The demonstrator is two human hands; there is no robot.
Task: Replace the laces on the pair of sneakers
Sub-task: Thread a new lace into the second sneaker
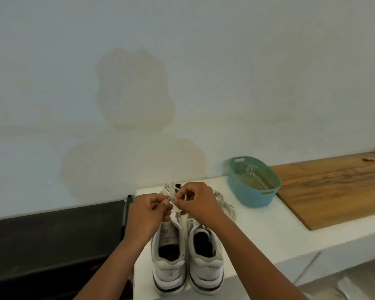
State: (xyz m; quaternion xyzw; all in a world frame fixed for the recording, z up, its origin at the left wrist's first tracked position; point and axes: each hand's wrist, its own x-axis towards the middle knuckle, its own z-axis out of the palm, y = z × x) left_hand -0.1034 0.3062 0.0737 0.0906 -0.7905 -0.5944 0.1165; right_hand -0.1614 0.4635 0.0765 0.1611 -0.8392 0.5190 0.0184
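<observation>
Sneakers: white pair (pixel 187 254), heels toward the camera, side by side on the white ledge (pixel 258 230).
Left hand (pixel 146 213): over the left shoe's front, pinching a white lace (pixel 175 201).
Right hand (pixel 196 201): pinching the same lace, fingertips nearly meeting the left's.
Loose laces (pixel 224 204): heaped beyond the toes.
Basket (pixel 252 184): teal, farther right.
Progress: judged midway; right shoe's eyelets look bare, left shoe's lacing hidden.

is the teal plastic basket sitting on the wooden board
No, the teal oval plastic basket stands on the white counter, beside the brown wooden board and left of its edge.
</observation>
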